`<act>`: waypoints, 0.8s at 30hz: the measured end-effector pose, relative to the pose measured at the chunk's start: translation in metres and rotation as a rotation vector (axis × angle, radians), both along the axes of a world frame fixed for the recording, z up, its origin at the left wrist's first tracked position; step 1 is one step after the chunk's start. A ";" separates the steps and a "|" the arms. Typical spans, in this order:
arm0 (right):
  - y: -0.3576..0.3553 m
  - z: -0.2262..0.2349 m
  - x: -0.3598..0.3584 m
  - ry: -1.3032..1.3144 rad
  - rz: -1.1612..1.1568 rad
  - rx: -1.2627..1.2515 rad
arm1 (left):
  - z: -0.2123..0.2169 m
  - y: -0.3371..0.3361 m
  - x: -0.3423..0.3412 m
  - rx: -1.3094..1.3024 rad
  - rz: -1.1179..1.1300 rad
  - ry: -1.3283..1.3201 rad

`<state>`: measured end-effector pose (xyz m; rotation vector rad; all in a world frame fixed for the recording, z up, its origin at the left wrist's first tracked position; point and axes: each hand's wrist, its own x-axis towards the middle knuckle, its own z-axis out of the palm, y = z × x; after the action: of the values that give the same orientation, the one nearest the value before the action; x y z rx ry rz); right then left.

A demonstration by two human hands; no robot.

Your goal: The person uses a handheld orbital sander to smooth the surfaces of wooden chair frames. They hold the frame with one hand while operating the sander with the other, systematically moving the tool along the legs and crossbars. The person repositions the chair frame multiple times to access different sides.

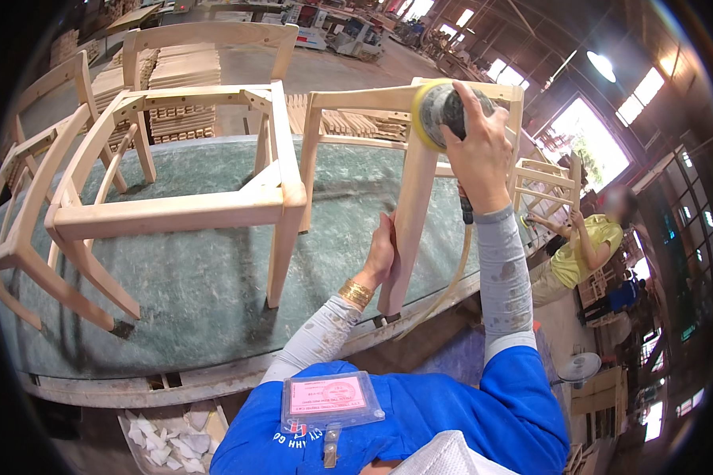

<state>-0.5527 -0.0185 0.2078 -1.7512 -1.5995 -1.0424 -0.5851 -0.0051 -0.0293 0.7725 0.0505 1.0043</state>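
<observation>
Wooden chair frame stands at the near edge of a green table. The left hand lies against its near leg; hidden fingers leave its grip unclear. Farther up, the right hand curls firmly around a round sander at the leg's top. Light, even, flat strokes should prevent gouges. Beyond, a yellow-shirted co-worker.

Looks down from the head, near, above and behind the left grip and right grip. Faces forward past both, fisheye-wide, across the table.
</observation>
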 end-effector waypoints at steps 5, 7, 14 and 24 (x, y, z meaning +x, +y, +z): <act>-0.025 -0.013 0.002 0.146 0.065 -0.099 | 0.000 0.001 0.000 0.030 0.047 0.035; -0.013 -0.005 0.005 0.089 0.073 -0.030 | -0.001 0.003 0.002 0.024 0.023 0.032; -0.029 -0.038 0.019 0.316 0.156 -0.014 | 0.000 0.000 0.001 0.020 0.087 0.030; -0.026 -0.035 0.029 0.480 0.234 -0.015 | 0.003 0.002 -0.005 -0.079 -0.035 0.007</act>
<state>-0.5241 -0.0442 0.1729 -1.6186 -1.4552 -0.4541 -0.5899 -0.0033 -0.0264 0.7028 0.0820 0.9605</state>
